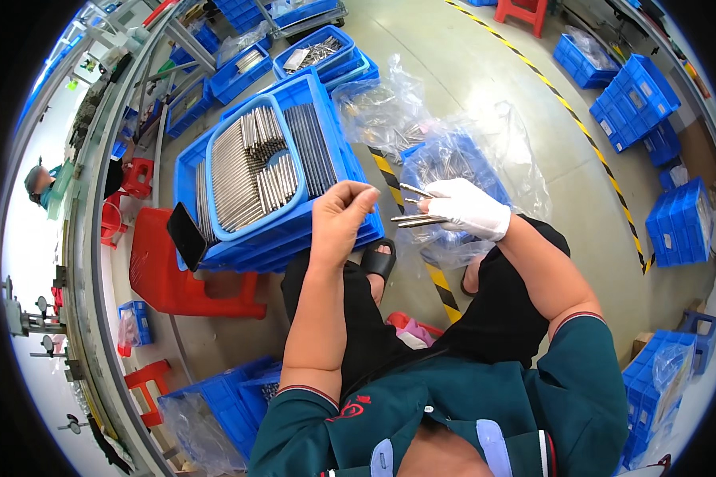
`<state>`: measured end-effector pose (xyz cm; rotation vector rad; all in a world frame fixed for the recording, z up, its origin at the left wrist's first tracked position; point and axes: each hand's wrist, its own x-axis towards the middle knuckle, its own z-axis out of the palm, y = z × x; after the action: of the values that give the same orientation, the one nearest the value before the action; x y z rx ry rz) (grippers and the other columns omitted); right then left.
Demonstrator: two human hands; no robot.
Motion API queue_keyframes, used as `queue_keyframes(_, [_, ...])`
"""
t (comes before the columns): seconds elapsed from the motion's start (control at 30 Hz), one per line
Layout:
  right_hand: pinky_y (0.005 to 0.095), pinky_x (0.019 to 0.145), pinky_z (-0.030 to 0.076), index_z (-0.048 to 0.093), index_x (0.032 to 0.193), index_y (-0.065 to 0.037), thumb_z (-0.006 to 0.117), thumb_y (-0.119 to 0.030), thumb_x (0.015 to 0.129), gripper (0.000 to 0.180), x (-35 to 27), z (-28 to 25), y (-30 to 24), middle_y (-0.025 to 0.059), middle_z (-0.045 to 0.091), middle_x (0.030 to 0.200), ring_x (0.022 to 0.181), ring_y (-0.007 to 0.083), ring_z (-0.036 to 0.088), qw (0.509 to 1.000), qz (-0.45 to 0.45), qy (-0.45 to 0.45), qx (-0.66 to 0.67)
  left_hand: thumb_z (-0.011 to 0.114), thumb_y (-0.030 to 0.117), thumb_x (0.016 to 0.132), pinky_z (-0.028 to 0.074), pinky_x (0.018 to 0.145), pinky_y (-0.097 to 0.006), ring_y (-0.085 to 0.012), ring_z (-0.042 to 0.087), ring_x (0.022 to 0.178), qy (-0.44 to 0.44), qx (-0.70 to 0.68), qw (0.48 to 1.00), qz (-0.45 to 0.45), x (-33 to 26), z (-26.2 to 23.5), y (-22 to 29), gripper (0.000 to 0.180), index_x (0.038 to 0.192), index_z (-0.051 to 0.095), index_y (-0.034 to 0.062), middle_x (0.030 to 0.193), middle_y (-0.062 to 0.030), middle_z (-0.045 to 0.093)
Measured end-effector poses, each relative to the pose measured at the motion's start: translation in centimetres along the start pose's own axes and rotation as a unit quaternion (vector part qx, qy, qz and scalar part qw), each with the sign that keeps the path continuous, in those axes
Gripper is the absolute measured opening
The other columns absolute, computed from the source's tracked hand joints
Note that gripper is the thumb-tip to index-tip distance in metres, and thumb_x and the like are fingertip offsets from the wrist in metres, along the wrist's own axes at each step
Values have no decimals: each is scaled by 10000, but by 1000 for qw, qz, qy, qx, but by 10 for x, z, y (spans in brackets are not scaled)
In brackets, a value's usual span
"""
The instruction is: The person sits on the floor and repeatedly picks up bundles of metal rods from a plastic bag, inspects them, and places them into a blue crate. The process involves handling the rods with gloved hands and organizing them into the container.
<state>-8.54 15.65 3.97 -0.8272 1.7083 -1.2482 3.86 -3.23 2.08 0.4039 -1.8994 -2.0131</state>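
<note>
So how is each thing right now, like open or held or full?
Left hand: bare, fingers closed
Right hand: gloved, gripping
Metal rods: held in right hand
Light-blue tray: mostly full, one gap
Black slab: tilted, dark
Clear plastic: crumpled
Black sandal: worn

At my right grip (468, 208), a matt white cloth glove (485, 213) is covering most of the hand, and slim metal rods (418, 222) are gleaming smoothly. Left of that grip, I'm seeing rows of shiny metal bars (237, 173) filling a smooth light-blue plastic tray (250, 228). Just beyond the grip, crinkled clear plastic film (519, 151) is throwing glossy highlights back at my remote station. Nearer the body, black trousers (497, 310) are showing matt cloth.
</note>
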Motion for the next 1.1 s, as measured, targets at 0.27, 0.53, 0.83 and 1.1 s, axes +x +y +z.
queue_keyframes(0.27, [307,603,393,590,842,-17,567,-312,859,296,-1,10,1,60,509,674,651,143,460,993,-40,-26,-112,659,171,858,384,578,-205,-68,496,627,-83,-50,993,-63,1,3,-6,189,899,640,-12,704,-19,580])
queue_keyframes(0.53, [287,632,415,607,891,-23,554,-291,856,276,0,8,5,40,546,706,682,115,484,990,-57,-53,-114,698,111,814,395,624,-203,-61,506,673,-123,-60,988,-66,-1,0,-1,164,915,660,-13,760,-18,611])
queue_keyframes(0.83, [292,602,398,580,829,-13,567,-289,865,279,4,-1,6,32,502,660,647,110,467,984,-48,-20,-169,642,154,871,375,579,-195,-60,479,617,31,6,999,0,2,5,-4,151,863,628,3,673,9,547])
queue_keyframes(1.1, [320,651,433,590,877,-31,597,-342,869,311,10,29,9,66,549,708,677,148,505,986,-74,49,-143,492,261,964,498,761,-338,-198,606,838,-15,-448,887,-110,3,31,-17,211,906,549,67,963,-117,634])
